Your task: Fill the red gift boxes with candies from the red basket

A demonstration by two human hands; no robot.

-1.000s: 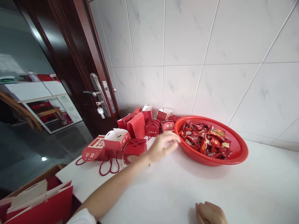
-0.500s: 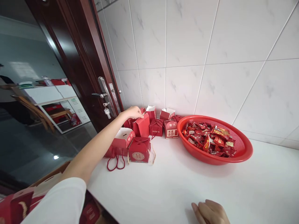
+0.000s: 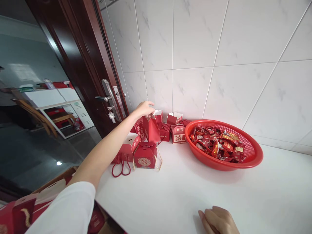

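Observation:
My left hand reaches across to the group of boxes by the wall. Its fingers are pinched on the top of a plain red candy box, which leans to one side. In front of that box stand a red box with a gold round emblem and rope handles and an open-topped box with a dark red cord. Behind and to its right are a ribbon-tied box and a box with a double-happiness sign. My right hand rests on the white tabletop, fingers curled into a loose fist.
A red plastic basket full of wrapped candies stands to the right of the boxes. A tiled wall runs behind the table. At left are an open door and a carton of more red boxes.
My left hand has moved slightly right and up with the plain red box. The box has turned and tilted, uncovering a patterned red box behind it. My right hand has stayed in place.

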